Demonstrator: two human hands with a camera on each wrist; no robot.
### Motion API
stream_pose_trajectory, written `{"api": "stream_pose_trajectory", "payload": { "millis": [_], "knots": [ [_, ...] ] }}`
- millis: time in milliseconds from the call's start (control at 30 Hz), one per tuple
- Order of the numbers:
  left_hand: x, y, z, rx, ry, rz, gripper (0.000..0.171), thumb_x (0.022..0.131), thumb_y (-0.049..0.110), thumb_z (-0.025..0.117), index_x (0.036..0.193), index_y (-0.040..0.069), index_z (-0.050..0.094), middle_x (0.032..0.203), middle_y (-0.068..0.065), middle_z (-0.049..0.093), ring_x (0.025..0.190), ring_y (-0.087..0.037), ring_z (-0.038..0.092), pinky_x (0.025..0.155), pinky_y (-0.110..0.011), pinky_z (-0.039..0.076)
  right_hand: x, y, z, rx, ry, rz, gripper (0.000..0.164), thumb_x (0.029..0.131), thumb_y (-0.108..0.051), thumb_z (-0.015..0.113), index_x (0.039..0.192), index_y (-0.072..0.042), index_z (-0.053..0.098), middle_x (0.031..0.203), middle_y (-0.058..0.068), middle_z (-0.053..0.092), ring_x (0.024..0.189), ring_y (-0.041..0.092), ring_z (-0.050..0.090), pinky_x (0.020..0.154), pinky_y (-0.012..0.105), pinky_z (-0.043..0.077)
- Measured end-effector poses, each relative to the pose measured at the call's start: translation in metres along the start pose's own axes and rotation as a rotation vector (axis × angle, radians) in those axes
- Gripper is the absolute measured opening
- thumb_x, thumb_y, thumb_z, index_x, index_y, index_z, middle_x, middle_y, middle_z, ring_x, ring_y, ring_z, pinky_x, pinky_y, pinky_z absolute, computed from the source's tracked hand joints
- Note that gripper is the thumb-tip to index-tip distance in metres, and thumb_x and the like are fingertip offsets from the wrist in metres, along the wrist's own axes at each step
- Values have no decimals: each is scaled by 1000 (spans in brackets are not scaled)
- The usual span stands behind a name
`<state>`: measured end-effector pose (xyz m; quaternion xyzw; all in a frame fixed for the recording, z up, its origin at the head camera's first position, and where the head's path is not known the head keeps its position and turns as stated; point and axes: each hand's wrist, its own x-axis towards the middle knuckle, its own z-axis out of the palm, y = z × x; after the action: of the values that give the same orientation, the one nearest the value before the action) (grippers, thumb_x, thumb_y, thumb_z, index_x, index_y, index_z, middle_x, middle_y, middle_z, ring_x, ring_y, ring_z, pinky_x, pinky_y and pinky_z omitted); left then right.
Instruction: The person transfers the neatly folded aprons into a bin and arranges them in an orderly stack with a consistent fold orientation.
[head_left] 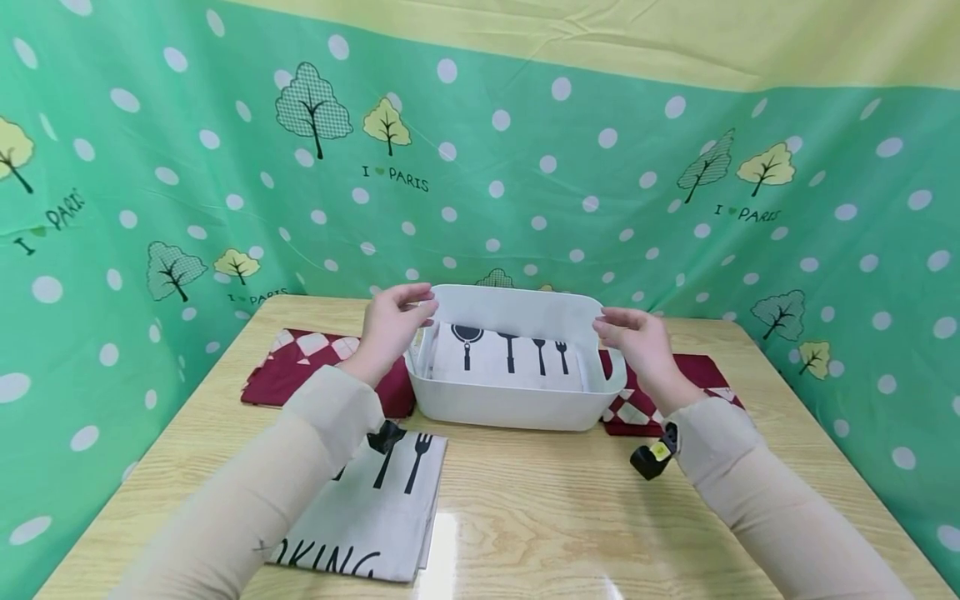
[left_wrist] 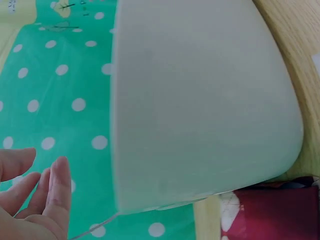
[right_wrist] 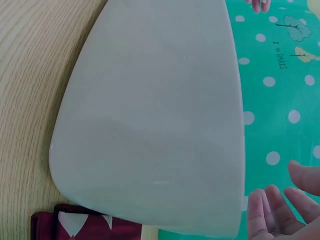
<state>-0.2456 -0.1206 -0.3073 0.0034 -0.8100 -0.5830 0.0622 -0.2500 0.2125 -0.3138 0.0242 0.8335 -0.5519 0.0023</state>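
Note:
A white plastic basket (head_left: 502,410) with handle openings at its ends stands toward the back of the table. Inside it lies a folded white cloth (head_left: 495,360) printed with black kitchen utensils. My left hand (head_left: 390,329) is raised at the basket's left end, fingers loosely bent, thumb apart from them. At the opposite end my right hand (head_left: 641,343) hovers by the rim in a similar pose. Both wrist views show a gap between the basket wall (left_wrist: 200,110) and the fingers, with nothing held.
Folded dark red cloths with a white diamond pattern lie left (head_left: 315,367) and right (head_left: 693,375) of the basket. A folded white cloth (head_left: 382,517) with utensil prints and lettering is under my left forearm. Behind the wooden table (head_left: 540,500) hangs a green dotted curtain (head_left: 517,225).

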Motion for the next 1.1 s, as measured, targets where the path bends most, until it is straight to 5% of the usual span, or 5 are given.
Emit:
{"api": "stream_pose_trajectory", "payload": {
  "millis": [300, 600, 900, 1100],
  "knots": [
    [-10, 9, -15, -24, -23, 12, 41, 99, 24, 61, 138, 10, 58, 131, -12, 63, 113, -27, 66, 96, -34, 55, -8, -7, 5, 6, -18, -6, 55, 100, -29, 59, 147, -4, 45, 143, 19, 54, 121, 33, 59, 113, 47, 41],
    [-22, 14, -29, 5, -78, 31, 43, 99, 27, 62, 138, 10, 57, 131, -12, 62, 111, -29, 66, 98, -40, 55, -17, -11, 13, 31, -42, -62, 52, 99, -27, 60, 142, 0, 49, 137, 22, 58, 89, -1, 65, 102, 32, 52],
    [-37, 14, -38, 98, -149, 6, 44, 97, 32, 63, 137, 12, 59, 131, -12, 62, 105, -28, 70, 100, -40, 53, -26, -10, 23, 79, -80, -48, 49, 99, -24, 62, 142, -4, 51, 132, 19, 60, 90, 1, 67, 93, 24, 55],
    [-47, 11, -44, 104, -181, 4, 42, 97, 32, 64, 133, 10, 62, 128, -14, 65, 102, -30, 71, 89, -33, 58, -37, -9, 31, 124, -101, -67, 47, 98, -21, 63, 140, -2, 52, 123, 14, 65, 90, 4, 68, 86, 18, 55]
  ]
}}
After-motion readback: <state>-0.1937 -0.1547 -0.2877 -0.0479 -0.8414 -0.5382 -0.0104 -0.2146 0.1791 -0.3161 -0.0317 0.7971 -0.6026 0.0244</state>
